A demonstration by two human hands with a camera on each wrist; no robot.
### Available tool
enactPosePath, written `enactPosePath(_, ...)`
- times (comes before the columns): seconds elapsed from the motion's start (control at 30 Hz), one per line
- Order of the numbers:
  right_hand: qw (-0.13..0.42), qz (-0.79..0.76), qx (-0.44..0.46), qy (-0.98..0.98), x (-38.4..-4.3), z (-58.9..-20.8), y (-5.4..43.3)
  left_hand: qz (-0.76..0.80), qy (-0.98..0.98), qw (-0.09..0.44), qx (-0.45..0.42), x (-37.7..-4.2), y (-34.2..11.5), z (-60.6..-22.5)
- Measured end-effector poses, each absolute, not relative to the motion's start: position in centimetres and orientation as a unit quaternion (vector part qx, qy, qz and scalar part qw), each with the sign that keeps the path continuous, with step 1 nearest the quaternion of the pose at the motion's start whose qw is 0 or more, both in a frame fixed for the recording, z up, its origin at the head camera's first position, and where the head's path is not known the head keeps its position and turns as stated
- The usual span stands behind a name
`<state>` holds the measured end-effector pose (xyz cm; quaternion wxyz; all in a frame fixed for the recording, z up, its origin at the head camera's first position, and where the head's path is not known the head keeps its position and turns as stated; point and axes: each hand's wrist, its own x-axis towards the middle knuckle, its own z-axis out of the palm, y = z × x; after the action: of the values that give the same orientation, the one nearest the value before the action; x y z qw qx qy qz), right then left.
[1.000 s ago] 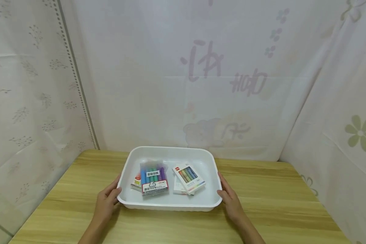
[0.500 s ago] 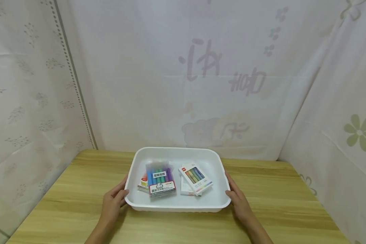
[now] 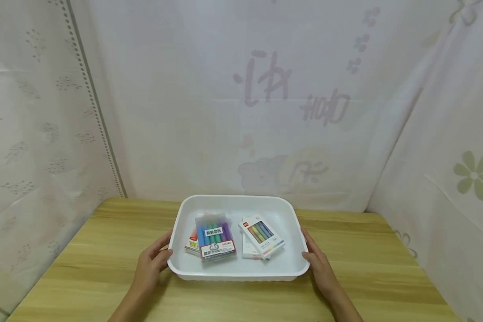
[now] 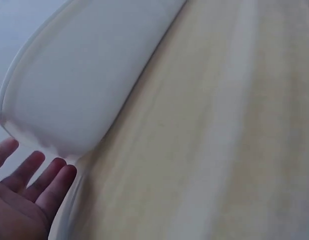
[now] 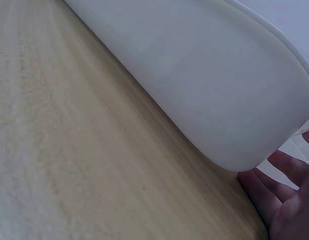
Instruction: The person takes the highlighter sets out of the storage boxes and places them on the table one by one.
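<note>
Tray (image 3: 241,267) is held at its ends by left hand (image 3: 150,264) and right hand (image 3: 321,269); left-side pens (image 3: 215,240) hide much of a box (image 3: 191,244).

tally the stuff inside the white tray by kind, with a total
Clear pack of coloured pens: 1
White boxes: 2 (windowed box on top, lower box partly covered)
Red-and-yellow pack, partly hidden: 1
Total visible in the white tray: 4

Marker pack (image 3: 218,248), 9 o'clock in tray (image 3: 238,268): I read "套装勿拆" on white label (image 3: 213,231). Box (image 3: 261,236), 3 o'clock: red logo (image 3: 246,224) illegible. Curtain (image 3: 209,112), 1 o'clock: lettering (image 3: 325,107) resembles "HOLO".
</note>
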<state>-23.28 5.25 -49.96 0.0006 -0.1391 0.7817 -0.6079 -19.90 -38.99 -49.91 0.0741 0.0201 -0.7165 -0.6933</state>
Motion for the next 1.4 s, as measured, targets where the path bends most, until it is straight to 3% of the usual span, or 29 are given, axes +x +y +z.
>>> enactPosePath(0.43, -0.008, -0.606, -0.128, 0.785, -22.8, -50.1, 4.7, -0.727, -0.679, 0.010, 0.097, -22.1, -38.8, -49.8)
enactPosePath(0.8, 0.000, -0.606, -0.105, 0.788, -22.6, -50.2, 4.6, -0.747, -0.662, -0.027, 0.054, -23.0, -40.0, -50.7)
enactPosePath(1.4, 0.056, -0.596, -0.001, 0.801, -23.1, -47.3, 4.5, -0.748, -0.660, -0.020, 0.065, -23.3, -39.8, -50.8)
